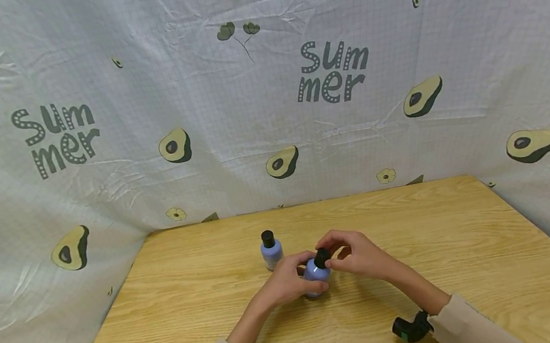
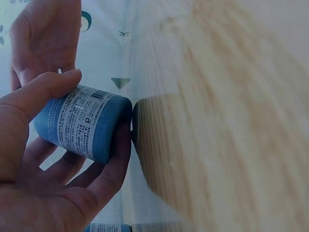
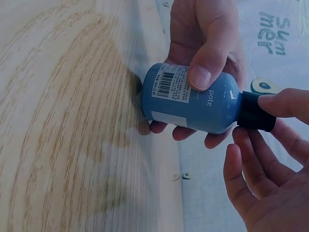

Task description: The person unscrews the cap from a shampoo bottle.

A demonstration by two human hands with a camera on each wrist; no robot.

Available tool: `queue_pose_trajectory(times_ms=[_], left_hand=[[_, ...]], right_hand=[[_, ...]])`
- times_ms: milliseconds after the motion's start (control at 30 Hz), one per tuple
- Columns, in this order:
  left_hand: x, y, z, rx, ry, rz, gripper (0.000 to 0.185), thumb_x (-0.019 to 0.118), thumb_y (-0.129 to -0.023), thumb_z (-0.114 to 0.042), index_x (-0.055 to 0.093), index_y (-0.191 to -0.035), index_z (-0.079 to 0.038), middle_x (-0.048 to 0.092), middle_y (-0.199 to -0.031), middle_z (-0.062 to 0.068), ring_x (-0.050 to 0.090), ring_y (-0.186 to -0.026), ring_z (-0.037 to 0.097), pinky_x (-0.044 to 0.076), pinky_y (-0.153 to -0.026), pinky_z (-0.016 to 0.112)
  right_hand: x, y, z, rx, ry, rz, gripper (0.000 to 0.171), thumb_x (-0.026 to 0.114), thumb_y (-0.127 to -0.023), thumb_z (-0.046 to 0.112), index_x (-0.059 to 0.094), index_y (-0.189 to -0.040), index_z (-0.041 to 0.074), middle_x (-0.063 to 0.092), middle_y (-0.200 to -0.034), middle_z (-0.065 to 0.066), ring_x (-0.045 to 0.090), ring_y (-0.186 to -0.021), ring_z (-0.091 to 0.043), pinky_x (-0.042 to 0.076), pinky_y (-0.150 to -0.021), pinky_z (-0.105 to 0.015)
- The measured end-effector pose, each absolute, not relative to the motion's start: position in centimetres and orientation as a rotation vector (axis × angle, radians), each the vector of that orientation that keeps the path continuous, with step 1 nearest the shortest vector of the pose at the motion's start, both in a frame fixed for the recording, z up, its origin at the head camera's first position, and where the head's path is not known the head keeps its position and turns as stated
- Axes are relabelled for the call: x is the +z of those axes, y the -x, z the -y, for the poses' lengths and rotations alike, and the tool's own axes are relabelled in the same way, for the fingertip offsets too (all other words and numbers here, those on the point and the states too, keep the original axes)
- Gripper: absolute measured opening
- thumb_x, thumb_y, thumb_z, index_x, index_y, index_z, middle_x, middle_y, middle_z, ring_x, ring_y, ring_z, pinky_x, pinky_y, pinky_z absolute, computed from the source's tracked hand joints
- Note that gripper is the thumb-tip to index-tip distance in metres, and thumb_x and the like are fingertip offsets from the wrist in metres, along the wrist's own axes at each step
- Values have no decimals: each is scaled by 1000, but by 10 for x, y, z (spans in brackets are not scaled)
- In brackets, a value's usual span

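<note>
A small blue bottle (image 1: 316, 273) with a black cap (image 1: 322, 257) is tilted, its base at the wooden table (image 1: 450, 240). My left hand (image 1: 298, 277) grips its body; in the right wrist view the thumb (image 3: 202, 72) presses the barcode label of the bottle (image 3: 193, 104). My right hand (image 1: 339, 254) pinches the cap (image 3: 253, 113), thumb on top and fingers (image 3: 241, 145) underneath. In the left wrist view the bottle (image 2: 82, 125) lies in my left hand (image 2: 72, 159), with the right hand (image 2: 43, 38) behind it.
A second blue bottle (image 1: 270, 249) with a black cap stands upright just left of and behind my hands; its edge shows as the second bottle (image 2: 104, 227). An avocado-print cloth (image 1: 263, 90) walls in the table at the back and sides.
</note>
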State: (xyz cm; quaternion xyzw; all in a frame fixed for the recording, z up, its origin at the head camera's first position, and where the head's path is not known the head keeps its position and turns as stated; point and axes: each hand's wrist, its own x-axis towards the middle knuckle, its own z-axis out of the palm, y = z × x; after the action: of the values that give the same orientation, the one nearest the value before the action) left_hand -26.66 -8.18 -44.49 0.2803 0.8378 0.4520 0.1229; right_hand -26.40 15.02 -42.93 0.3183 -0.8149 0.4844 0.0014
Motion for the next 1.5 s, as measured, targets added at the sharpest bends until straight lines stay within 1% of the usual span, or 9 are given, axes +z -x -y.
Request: queue_pose_trajectory(times_ms=[167, 267, 400, 500, 667, 800, 1033, 1267, 1500], left_hand=[[-444, 266, 82, 1314, -815, -2447, 49, 83, -87, -25, 68, -132, -17, 71, -125, 4, 70, -103, 19, 58, -83, 30], [-444, 266, 82, 1318, -812, -2445, 49, 83, -87, -25, 68, -132, -17, 70, -125, 4, 70, -104, 19, 58, -83, 31], [-444, 266, 82, 1315, -814, -2446, 48, 84, -87, -25, 68, -132, -17, 70, -126, 4, 70, -106, 20, 58, -85, 32], [-445, 266, 82, 1311, -814, -2447, 47, 84, -87, -25, 68, -131, -18, 70, -126, 4, 70, -106, 21, 58, -84, 32], [-445, 267, 83, 1316, -816, -2445, 46, 84, -87, -25, 69, -130, -19, 70, -128, 4, 71, -107, 23, 59, -84, 32], [-446, 267, 82, 1319, -824, -2447, 45, 84, -87, -25, 69, -129, -19, 70, -128, 4, 71, -109, 23, 58, -86, 33], [-446, 267, 82, 1312, -812, -2443, 46, 83, -87, -25, 68, -130, -18, 70, -126, 4, 71, -107, 22, 59, -85, 32], [-446, 267, 82, 1306, -828, -2442, 45, 84, -87, -25, 69, -130, -19, 70, -126, 3, 70, -108, 20, 58, -85, 30], [-445, 266, 82, 1310, -840, -2448, 47, 84, -87, -25, 68, -130, -18, 70, -127, 3, 70, -107, 19, 58, -85, 29]], right_hand=[[-430, 264, -149, 1493, -957, 2582, 41, 76, -94, 20, 64, -132, 8, 70, -114, -10, 66, -102, -16, 57, -83, -28], [-432, 264, -149, 1499, -912, 2586, 38, 78, -93, 24, 65, -126, 8, 69, -112, -8, 65, -99, -14, 57, -83, -29], [-432, 264, -148, 1534, -899, 2568, 28, 77, -94, 21, 68, -117, 7, 69, -108, -8, 64, -94, -10, 57, -81, -28], [-432, 264, -148, 1545, -924, 2560, 25, 76, -95, 18, 69, -115, 7, 70, -107, -10, 64, -94, -9, 57, -80, -27], [-430, 263, -149, 1542, -985, 2553, 27, 74, -95, 14, 68, -120, 3, 70, -113, -12, 66, -98, -12, 56, -81, -27], [-429, 263, -149, 1532, -1016, 2556, 28, 73, -95, 11, 68, -121, 4, 70, -116, -13, 67, -101, -17, 56, -82, -26], [-429, 263, -149, 1522, -953, 2581, 36, 76, -95, 21, 66, -126, 5, 70, -114, -10, 65, -101, -17, 57, -82, -27], [-433, 264, -149, 1549, -914, 2573, 22, 76, -95, 20, 69, -114, 10, 69, -106, -9, 64, -94, -13, 58, -79, -29], [-430, 264, -149, 1549, -976, 2566, 26, 73, -97, 16, 68, -120, 5, 70, -112, -11, 65, -99, -13, 57, -82, -27]])
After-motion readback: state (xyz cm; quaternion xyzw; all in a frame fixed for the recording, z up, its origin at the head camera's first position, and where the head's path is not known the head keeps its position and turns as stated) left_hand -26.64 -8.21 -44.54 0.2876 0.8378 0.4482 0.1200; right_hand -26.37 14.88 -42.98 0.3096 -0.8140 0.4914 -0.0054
